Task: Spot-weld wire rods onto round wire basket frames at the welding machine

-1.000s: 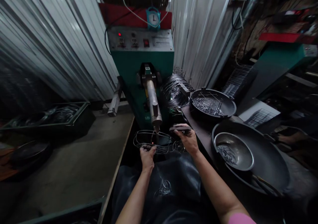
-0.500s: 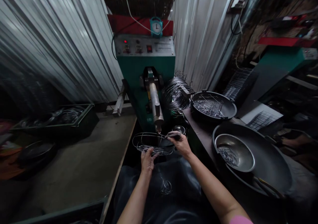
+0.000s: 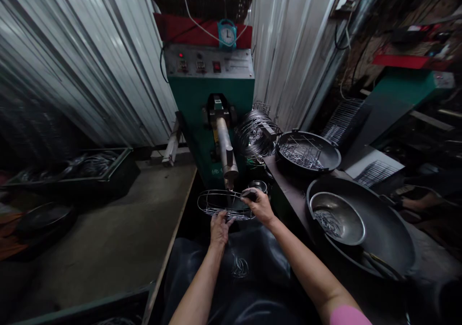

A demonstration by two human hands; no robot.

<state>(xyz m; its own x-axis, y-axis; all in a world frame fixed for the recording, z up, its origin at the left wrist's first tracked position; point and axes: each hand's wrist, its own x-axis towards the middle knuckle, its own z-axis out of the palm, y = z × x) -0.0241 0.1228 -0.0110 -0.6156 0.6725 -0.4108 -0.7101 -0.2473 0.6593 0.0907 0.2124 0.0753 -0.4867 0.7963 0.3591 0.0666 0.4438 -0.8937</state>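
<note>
An oval wire basket (image 3: 206, 211) is held just below the metal arm (image 3: 225, 148) of a green machine (image 3: 193, 99). My left hand (image 3: 219, 230) grips the near lower wires of the basket, fingers closed round them. At the basket's right end, my right hand (image 3: 261, 206) is closed on a small dark flat block (image 3: 249, 194), whose kind I cannot make out. The tip of the arm is close to the basket's rim; whether they touch is unclear. Several curved wire pieces (image 3: 238, 266) lie on the dark apron (image 3: 260, 257) over my lap.
To the right stand a pan of wire pieces (image 3: 306, 168) and a larger pan (image 3: 391, 238) holding a steel bowl (image 3: 355, 214). A wire coil (image 3: 254, 135) sits beside the machine. Another person's arm (image 3: 422, 202) shows far right. A green bin (image 3: 119, 164) stands left.
The basket and my left hand have shifted slightly right. My right hand still has the dark block, a little tilted from before. The whole view has moved slightly.
</note>
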